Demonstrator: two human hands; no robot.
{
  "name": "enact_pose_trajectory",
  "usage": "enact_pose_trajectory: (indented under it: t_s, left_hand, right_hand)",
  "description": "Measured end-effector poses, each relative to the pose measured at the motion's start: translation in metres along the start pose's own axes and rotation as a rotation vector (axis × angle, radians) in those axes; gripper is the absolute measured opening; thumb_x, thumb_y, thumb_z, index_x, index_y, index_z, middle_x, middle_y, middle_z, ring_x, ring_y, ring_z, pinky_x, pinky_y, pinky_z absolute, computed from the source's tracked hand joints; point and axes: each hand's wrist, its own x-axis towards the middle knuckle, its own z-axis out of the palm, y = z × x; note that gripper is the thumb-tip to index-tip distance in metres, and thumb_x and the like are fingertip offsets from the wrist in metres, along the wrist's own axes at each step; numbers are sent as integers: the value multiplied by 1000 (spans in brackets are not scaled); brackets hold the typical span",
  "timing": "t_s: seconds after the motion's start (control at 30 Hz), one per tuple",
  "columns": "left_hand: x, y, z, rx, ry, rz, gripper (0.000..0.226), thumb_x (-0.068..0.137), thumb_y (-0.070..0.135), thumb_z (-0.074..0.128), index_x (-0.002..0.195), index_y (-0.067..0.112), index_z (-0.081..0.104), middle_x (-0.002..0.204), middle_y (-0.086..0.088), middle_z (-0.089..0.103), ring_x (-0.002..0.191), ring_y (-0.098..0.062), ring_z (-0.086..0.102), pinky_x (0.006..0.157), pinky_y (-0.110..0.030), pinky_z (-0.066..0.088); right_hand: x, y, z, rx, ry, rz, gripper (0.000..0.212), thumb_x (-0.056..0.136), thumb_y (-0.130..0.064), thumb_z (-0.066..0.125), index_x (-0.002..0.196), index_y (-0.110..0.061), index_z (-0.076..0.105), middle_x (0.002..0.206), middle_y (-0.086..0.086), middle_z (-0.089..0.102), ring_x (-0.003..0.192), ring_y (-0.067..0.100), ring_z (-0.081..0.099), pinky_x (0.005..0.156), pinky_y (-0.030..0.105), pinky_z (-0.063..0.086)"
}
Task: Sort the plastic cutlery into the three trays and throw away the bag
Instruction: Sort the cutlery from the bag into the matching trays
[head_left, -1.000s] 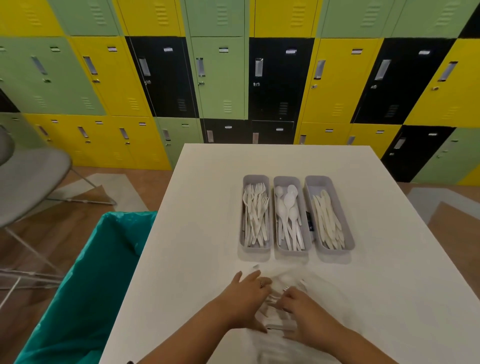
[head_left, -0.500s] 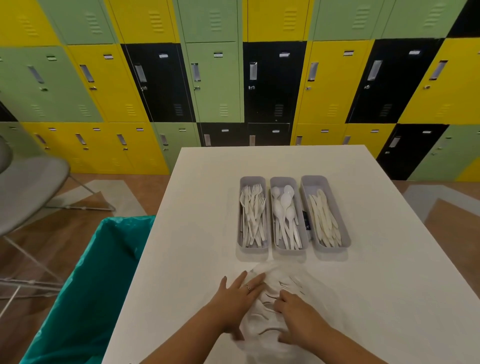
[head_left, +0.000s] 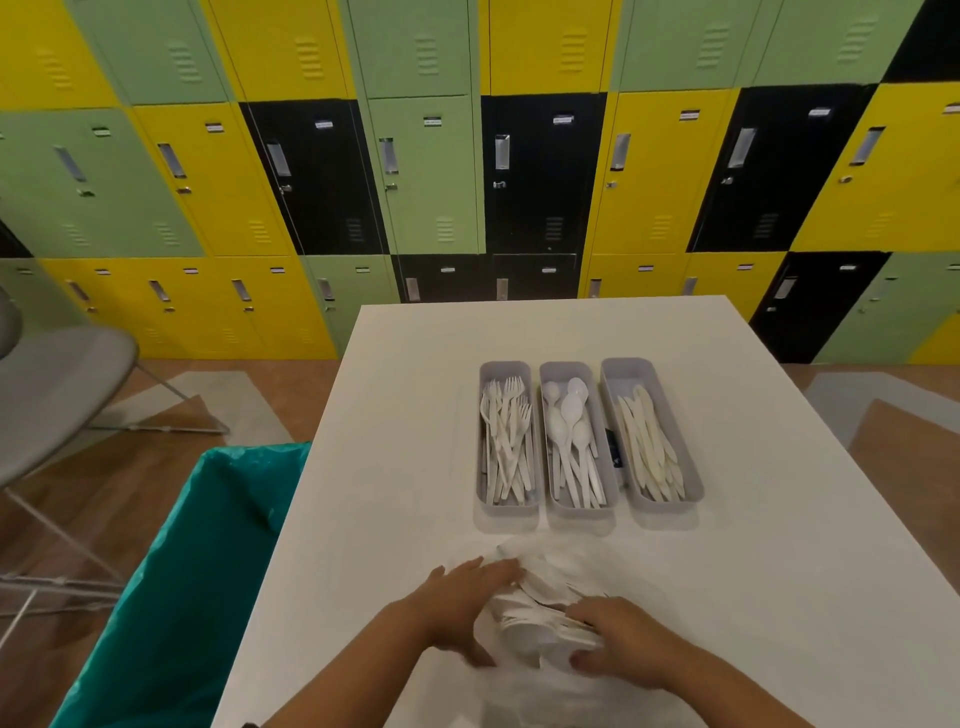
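Three grey trays are sitting side by side on the white table (head_left: 779, 545), all running lengthwise away from the person. The left tray (head_left: 506, 512) is holding white forks (head_left: 506, 441), the middle tray (head_left: 563, 370) is holding white spoons (head_left: 571, 436), and the right tray (head_left: 652, 374) is holding cream-coloured knives (head_left: 649, 447). A small dark label is showing between the middle and right trays, but its writing is too small to read.

Nearer the person, a clear plastic bag (head_left: 550, 561) is lying crumpled on the table, just in front of the trays, with a heap of loose cutlery (head_left: 540, 618) inside or on it; which of the two is hard to tell. Both hands are working at this heap. The left hand (head_left: 462, 608) is resting on the bag's left side with its fingers reaching forward and only slightly bent, the thumb spread below. The right hand (head_left: 618, 642) is curling its fingers and thumb around the bundle of cutlery from the right.

A bin with a teal liner (head_left: 171, 597) is standing just beside the table's left edge. A grey chair (head_left: 52, 395) is standing further left on the wooden floor. Green, yellow and black lockers (head_left: 426, 171) are filling the wall behind, each bearing a small label plate too blurred to read.
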Motion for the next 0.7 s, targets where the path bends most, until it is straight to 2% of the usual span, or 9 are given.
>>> enact_pose_trajectory:
  t_s: [0.13,0.2,0.27,0.3,0.37,0.47,0.53,0.6,0.7]
  left_hand:
    - [1,-1,-9,-102,58,-20,85,73,41,76,143,32,28,149,10,37,139,-15,33,116,-48,18]
    - [0,4,-14,-138,131,-40,75,72,50,73,137,32,38,142,13,46,134,-12,39,117,-52,6]
    - [1,12,-18,-180,260,-39,69,73,56,69,132,32,45,138,16,50,131,-7,43,117,-51,-2]
    - [2,17,-22,-221,326,-16,66,73,58,67,130,32,48,135,18,52,129,-4,45,118,-47,1]
    - [1,31,-30,-395,387,52,61,74,57,68,127,30,53,129,17,57,120,0,51,117,-35,23]
    - [-1,56,-38,-676,266,136,51,80,44,69,124,24,53,120,8,64,109,0,59,98,-20,48]
    - [1,71,-36,-730,230,145,34,84,38,66,113,26,53,98,11,64,89,-1,61,81,-12,49]
    - [5,83,-31,-786,267,135,17,88,35,61,98,23,55,77,13,57,71,-2,54,70,-14,44]
    - [8,94,-30,-1031,302,113,17,94,23,53,105,12,60,82,5,66,79,-10,65,75,-18,52]
  right_hand:
    - [-13,2,-16,249,56,29,7,86,-25,62,90,-29,56,92,-10,59,83,6,56,67,12,39]
    - [-19,1,-24,361,92,34,9,88,-26,61,95,-30,57,94,-11,62,81,-2,58,70,10,42]
    - [-22,-3,-32,513,128,32,18,87,-24,63,105,-27,59,99,-8,67,83,3,66,74,15,49]
    - [-23,-5,-35,604,155,29,23,87,-22,63,110,-23,59,99,-4,70,83,9,70,74,19,52]
    - [-22,-9,-41,776,254,34,27,86,-16,65,113,-16,60,96,3,74,82,17,73,72,24,55]
    - [-17,-17,-48,1060,417,55,26,86,-10,64,112,-12,61,93,10,74,82,22,73,69,29,57]
    - [-12,-25,-52,1189,479,51,22,86,-6,62,107,-14,62,91,11,75,83,22,73,66,30,58]
    - [-7,-32,-54,1224,530,47,23,85,-6,63,107,-13,63,90,11,75,86,24,72,74,37,58]
    - [0,-38,-54,1189,614,63,25,86,-8,63,111,-12,62,95,10,73,92,24,69,80,40,57]
